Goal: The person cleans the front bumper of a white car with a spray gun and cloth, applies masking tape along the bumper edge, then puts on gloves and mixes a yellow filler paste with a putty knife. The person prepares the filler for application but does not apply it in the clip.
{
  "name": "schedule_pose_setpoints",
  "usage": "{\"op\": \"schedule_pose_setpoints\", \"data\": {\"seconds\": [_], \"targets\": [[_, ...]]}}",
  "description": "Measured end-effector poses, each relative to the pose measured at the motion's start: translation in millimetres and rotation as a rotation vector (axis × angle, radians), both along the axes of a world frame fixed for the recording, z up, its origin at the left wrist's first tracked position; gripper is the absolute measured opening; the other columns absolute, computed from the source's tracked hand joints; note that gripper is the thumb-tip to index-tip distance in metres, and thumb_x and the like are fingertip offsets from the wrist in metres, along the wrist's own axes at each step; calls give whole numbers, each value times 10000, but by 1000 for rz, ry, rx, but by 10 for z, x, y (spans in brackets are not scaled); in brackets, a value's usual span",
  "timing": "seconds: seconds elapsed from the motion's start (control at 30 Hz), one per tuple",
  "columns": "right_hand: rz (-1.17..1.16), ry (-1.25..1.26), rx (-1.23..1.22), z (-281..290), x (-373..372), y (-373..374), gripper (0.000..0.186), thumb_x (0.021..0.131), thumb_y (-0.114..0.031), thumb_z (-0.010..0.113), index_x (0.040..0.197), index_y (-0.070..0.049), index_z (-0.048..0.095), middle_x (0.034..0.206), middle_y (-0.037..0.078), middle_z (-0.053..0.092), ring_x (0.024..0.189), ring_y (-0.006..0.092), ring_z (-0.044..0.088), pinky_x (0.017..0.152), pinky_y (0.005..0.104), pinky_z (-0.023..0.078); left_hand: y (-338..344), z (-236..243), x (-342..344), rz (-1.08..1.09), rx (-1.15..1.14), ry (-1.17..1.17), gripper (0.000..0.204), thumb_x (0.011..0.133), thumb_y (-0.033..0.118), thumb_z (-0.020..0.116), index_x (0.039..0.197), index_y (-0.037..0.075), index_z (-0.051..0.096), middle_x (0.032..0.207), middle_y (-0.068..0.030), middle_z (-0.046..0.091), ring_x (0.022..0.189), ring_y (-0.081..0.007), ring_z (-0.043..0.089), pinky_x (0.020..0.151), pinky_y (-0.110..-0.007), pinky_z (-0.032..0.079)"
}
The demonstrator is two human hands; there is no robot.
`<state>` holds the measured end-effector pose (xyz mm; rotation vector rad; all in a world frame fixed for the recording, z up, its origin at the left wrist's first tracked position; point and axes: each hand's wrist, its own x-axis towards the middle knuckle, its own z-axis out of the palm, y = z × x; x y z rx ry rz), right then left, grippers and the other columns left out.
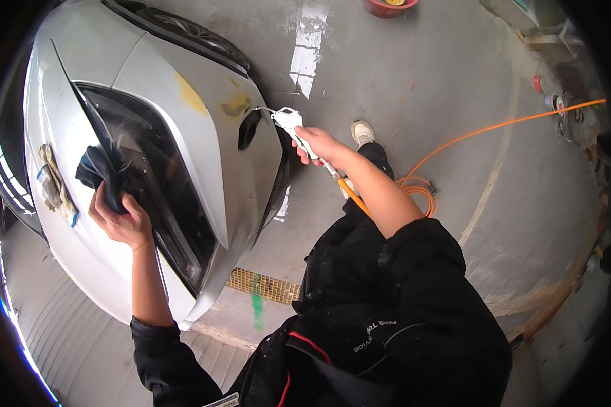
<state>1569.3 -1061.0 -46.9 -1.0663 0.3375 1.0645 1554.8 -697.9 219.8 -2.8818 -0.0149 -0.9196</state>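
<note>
My left hand [124,217] grips a dark bunched cloth [102,169] over the seam between the silver car's hood [95,258] and its headlight [166,183]. In my right hand [319,146] is a white air blow gun [290,123], with an orange hose [355,195] running from its handle. The gun's thin nozzle points left, close to a sanded yellow-grey patch [236,105] on the bumper, just above a black opening [249,129]. Whether the nozzle touches the paint I cannot tell. Another yellow patch [190,93] marks the fender edge.
Stained work gloves [54,186] lie on the hood at the left. The orange hose coils [421,195] on the floor beside my feet and runs off right. A red basin [390,7] stands at the top. A yellow floor grate [265,283] lies below the bumper.
</note>
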Motion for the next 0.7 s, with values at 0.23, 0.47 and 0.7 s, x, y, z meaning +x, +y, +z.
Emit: {"op": "schedule_pose_setpoints", "data": {"seconds": [0.23, 0.47, 0.7], "targets": [[16, -27, 100, 350, -285, -194, 480, 1097, -525, 400, 1058, -77, 566, 699, -14, 579, 565, 83, 580, 405, 235, 362, 6, -7, 4, 15, 21, -4, 442, 857, 231, 640, 1284, 119, 638, 1213, -135, 594, 1128, -353, 611, 953, -425, 516], [-39, -26, 118, 304, -341, -124, 454, 1098, -489, 417, 1045, -67, 576, 696, 2, 595, 550, 97, 583, 409, 242, 373, 45, -21, -10, 50, 38, 12, 447, 879, 258, 619, 1306, 127, 623, 1209, -137, 585, 1130, -347, 612, 936, -431, 527], [-171, 78, -52, -48, -196, 99, 446, 1075, -485, 441, 1006, -69, 586, 700, -7, 597, 556, 103, 593, 446, 271, 416, 55, -13, -5, 5, 71, 3, 441, 888, 266, 614, 1304, 120, 627, 1200, -146, 585, 1107, -346, 623, 921, -429, 534]]}}
